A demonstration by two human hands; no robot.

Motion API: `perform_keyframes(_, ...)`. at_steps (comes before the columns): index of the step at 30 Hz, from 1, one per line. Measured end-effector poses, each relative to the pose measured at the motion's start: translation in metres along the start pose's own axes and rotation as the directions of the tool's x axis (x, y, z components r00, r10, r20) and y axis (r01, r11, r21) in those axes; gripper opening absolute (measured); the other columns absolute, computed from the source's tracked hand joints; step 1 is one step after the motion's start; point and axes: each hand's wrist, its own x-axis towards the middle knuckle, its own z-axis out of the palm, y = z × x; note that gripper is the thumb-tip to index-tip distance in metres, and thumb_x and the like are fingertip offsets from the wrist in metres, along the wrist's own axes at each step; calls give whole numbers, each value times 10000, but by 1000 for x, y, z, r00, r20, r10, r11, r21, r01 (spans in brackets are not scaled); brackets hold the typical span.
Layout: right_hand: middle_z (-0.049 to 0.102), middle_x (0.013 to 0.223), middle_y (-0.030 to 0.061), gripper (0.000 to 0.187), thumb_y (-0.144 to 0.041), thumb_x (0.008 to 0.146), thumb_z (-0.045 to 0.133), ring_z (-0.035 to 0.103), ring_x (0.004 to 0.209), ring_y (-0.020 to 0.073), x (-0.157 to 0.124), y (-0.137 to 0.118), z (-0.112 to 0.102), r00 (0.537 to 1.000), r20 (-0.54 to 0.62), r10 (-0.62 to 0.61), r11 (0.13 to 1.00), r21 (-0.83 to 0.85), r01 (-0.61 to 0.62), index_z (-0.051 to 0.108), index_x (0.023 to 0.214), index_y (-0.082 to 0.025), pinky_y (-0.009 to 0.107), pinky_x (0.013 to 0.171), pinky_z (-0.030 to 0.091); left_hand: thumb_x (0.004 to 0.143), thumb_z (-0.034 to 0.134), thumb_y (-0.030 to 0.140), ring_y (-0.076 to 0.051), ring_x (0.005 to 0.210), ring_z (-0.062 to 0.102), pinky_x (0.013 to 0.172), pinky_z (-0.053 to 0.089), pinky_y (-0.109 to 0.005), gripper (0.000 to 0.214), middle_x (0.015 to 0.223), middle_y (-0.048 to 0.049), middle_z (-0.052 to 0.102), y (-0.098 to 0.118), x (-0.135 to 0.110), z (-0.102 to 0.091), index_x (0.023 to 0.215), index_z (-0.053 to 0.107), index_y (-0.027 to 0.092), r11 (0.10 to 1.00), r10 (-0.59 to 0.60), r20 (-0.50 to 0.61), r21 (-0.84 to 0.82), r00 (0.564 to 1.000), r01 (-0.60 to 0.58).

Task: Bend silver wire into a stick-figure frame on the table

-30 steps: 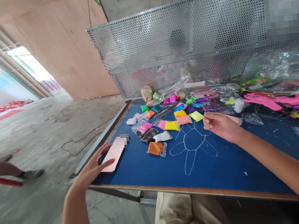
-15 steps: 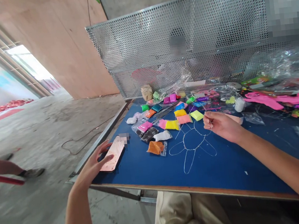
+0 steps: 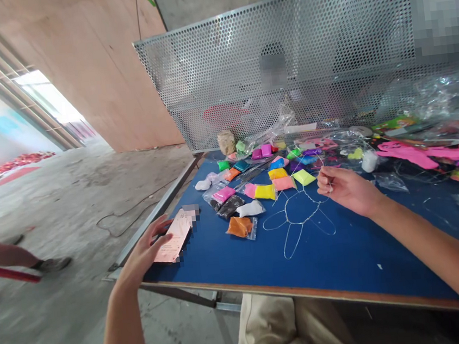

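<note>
My right hand (image 3: 344, 187) is closed in a pinch on a thin wire flower shape (image 3: 294, 221), which has a ring in the middle and several long loops around it. The wire hangs over the blue tabletop from my fingertips. My left hand (image 3: 145, 252) grips a phone (image 3: 174, 238) at the table's left front corner, thumb across its face and fingers along its edge. Between the hands lie small bags of coloured clay: orange-brown (image 3: 240, 227), white (image 3: 250, 208), black (image 3: 230, 207), yellow (image 3: 265, 191) and light green (image 3: 304, 177).
A perforated metal panel (image 3: 222, 63) stands along the table's back edge. Bundled wires (image 3: 256, 170), a white tub (image 3: 369, 161), pink sheet material (image 3: 408, 154) and clear plastic bags (image 3: 443, 95) lie at the back and right. Another person's leg (image 3: 4, 255) shows at left.
My right hand has shifted slightly right with the wire flower, whose lower loop has risen a little. My left hand stays at the phone.
</note>
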Motion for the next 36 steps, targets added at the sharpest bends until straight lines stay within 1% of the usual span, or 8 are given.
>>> perform_keyframes(9,436,709,-7,188,-271,858,690,355,581,94,-1,-2,2,1000,-10,-8,1000,-1,8,627,706,-179,260,550,361,838,560,527,-196,1339,456,1092,341,-247,648,1440,7,539,2,-4,0,1425,409,298,987,-16,17,-161,1000,18)
perform_keyframes(14,446,698,-11,164,-269,848,700,360,579,94,0,-3,1,1000,-16,-10,1000,4,10,637,724,-182,261,547,364,836,573,515,-200,1339,459,1112,324,-259,629,1458,-21,519,4,-3,-1,1397,445,263,986,-28,26,-165,999,32)
perform_keyframes(17,452,694,-14,172,-276,845,706,364,576,93,0,-2,0,1000,-4,-12,1000,5,12,633,723,-181,261,549,363,801,603,561,-221,1320,485,1100,349,-281,669,1414,-47,563,8,0,1,1377,469,249,987,-38,-15,-158,999,35)
perform_keyframes(20,453,702,-14,162,-276,845,708,371,581,91,1,-3,0,1000,-5,-29,1000,3,29,639,734,-180,259,554,365,761,624,625,-242,1239,560,1019,434,-299,738,1347,-93,614,15,2,3,1361,481,220,993,-45,-111,-117,993,32)
perform_keyframes(26,455,705,-14,153,-288,836,717,376,579,89,2,-5,-3,999,-30,-44,999,-4,44,651,749,-180,254,551,371,807,566,639,-227,1155,618,902,493,-266,675,1230,-97,679,34,7,1,1311,540,189,998,26,-228,60,973,-13)
perform_keyframes(29,461,701,-14,158,-295,831,723,375,576,88,2,-6,-4,998,-39,-43,999,-8,43,650,749,-182,252,551,377,846,510,632,-223,1128,636,908,493,-275,655,1258,-93,665,42,11,1,1331,523,192,977,43,-228,214,973,6)
perform_keyframes(33,465,702,-11,154,-289,838,717,372,581,89,1,-5,-2,998,-28,-48,999,-3,48,651,753,-179,247,547,376,853,451,676,-273,1198,598,1008,435,-346,715,1356,-116,600,48,15,9,1381,472,194,851,24,-204,518,979,87)
perform_keyframes(36,460,701,-11,156,-277,831,721,367,581,90,0,-4,1,998,-19,-53,999,0,53,641,740,-179,246,539,366,815,448,733,-337,1285,524,1044,389,-390,860,1437,-167,514,50,18,15,1458,369,168,750,-71,-98,651,993,118)
